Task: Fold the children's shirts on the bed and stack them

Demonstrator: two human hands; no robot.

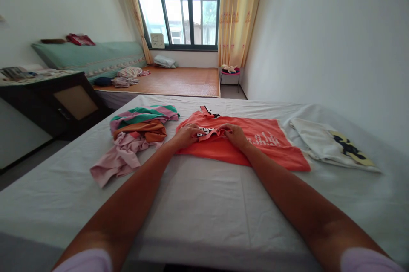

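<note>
An orange-red T-shirt (262, 125) with a white print lies spread on the white-sheeted bed, its neck end to the left. My left hand (188, 135) pinches the near sleeve, which has a black-and-white lettered band, at its left end. At the other end of that band, my right hand (234, 134) grips the same sleeve with fingers closed. The sleeve is folded back onto the shirt's body and slightly bunched between my hands. The far sleeve, with a similar band, sticks out beyond them. Some fingertips are hidden in the cloth.
Left of the shirt lies a pile of crumpled clothes (140, 129), green-pink, brown and pale pink. On the right is a folded white garment (335, 144) with a black-and-yellow print. Beyond stand a second bed (188, 80), a dark cabinet (68, 101) and a small stool (230, 71).
</note>
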